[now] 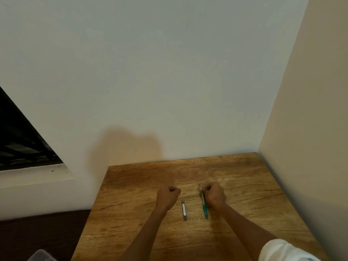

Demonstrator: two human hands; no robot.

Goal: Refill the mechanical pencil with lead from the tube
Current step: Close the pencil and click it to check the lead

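Observation:
A green mechanical pencil (204, 204) lies on the wooden table (131, 194), pointing away from me. To its left lies the lead tube (184, 210), slim, grey and parallel to the pencil. My left hand (168, 194) rests on the table as a fist, just up and left of the tube, and holds nothing. My right hand (214, 196) is also a fist and sits right against the pencil's right side. Its curled fingers are close to the pencil's far end, and I see no grip on it.
The table stands in a corner, with a white wall behind it and a beige wall on the right. A clear plastic container corner (40, 256) shows at the bottom left, off the table. A dark window opening (20, 140) is at the left.

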